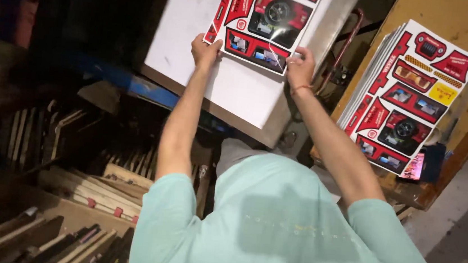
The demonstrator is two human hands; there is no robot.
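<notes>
A glossy printed sheet of red, black and white sticker shapes [263, 21] was held flat on the white slanted surface [237, 89], its lower corners pinched by the left hand [205, 51] and right hand [300, 68] (well apart). A stack of matching printed sheets [409, 99] was leaned nearby, to the right.

One head-worn camera looks steeply down from close above the wearer's chest, facing forward onto the tilted white tabletop [238, 87] within arm's reach.
</notes>
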